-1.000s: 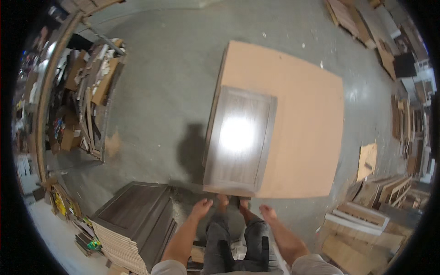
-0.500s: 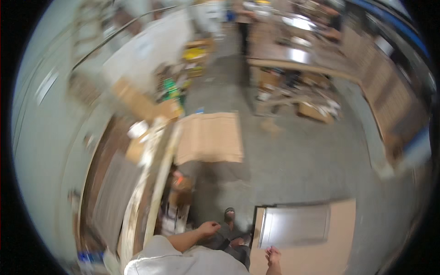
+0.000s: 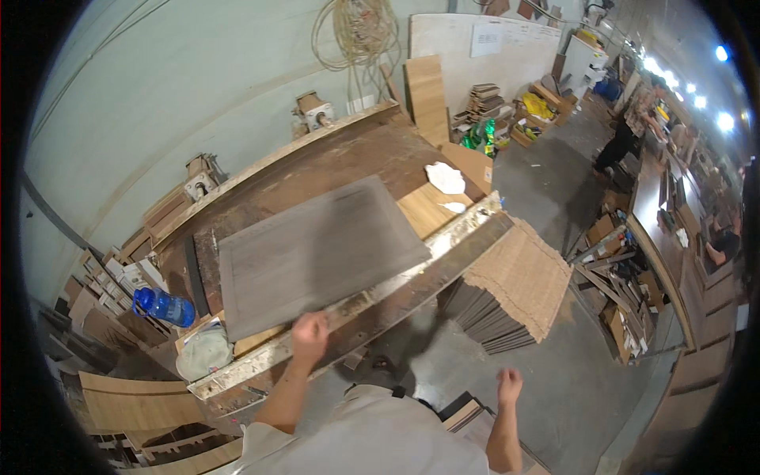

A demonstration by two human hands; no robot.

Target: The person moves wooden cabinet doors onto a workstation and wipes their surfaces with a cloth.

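Observation:
A flat grey wood-grain panel with a framed border (image 3: 317,245) lies on the brown-topped workbench (image 3: 332,178). My left hand (image 3: 310,336) is over the bench's near edge, close to the panel's front side, with its fingers curled in and nothing visible in them. Whether it touches the bench I cannot tell. My right hand (image 3: 509,388) is raised above the floor to the right, fingers folded, no object showing. White crumpled cloth or paper (image 3: 445,178) rests on a light wood board by the panel's right end.
A blue water bottle (image 3: 165,307) and a pale cap (image 3: 204,353) sit at the bench's left end. A stack of panels topped with cardboard (image 3: 518,277) stands right of the bench. Other people work at a long table (image 3: 645,198) at far right.
My view has swung left to face the workbench. My left hand is now at its near edge. My right hand, earlier by the panel on cardboard, is now raised away from it.

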